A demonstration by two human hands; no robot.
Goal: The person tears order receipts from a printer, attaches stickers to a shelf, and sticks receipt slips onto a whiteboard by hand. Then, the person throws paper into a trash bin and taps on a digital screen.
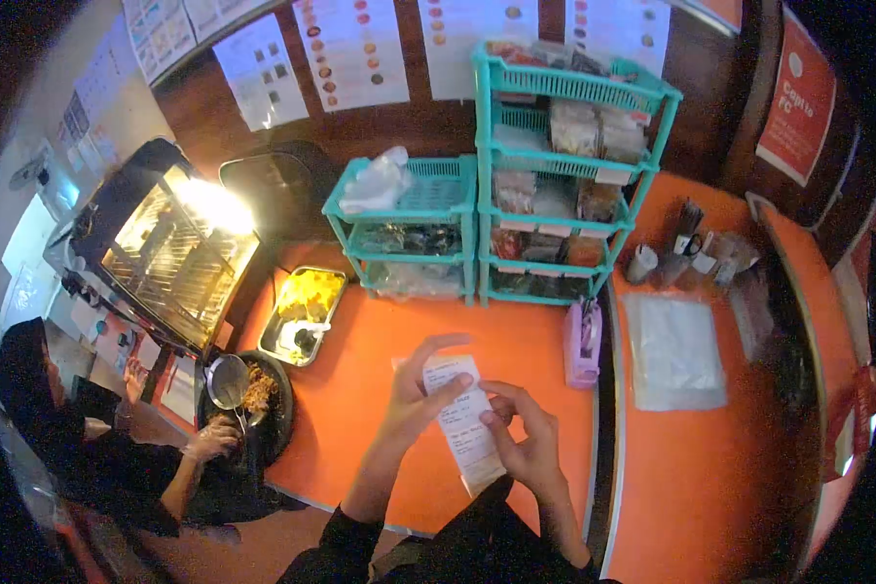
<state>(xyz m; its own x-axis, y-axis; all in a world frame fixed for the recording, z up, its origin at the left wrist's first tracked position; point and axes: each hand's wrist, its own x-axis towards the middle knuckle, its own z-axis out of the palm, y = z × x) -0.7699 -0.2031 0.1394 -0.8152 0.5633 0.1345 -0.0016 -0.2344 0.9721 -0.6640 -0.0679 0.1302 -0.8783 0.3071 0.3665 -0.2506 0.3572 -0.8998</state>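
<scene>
A long printed paper receipt point(469, 443) is held above the orange counter, its lower end hanging toward my body. My left hand point(420, 394) grips its upper part, thumb lying across the front and index finger stretched over the top. At the right edge my right hand point(524, 433) pinches the paper between thumb and fingers. Several lines of print show on it, too small to read surely. Behind the receipt's top left corner a bit of pale paper or plastic peeks out.
Teal shelf racks point(487, 229) with packets stand at the back. A metal tray point(307, 316) of yellow food sits left of them. At far left, a co-worker's gloved hand point(214, 438) holds a strainer point(228, 382) over a black pan. Clear plastic bags point(674, 350) lie right; a purple dispenser point(583, 343) stands nearer.
</scene>
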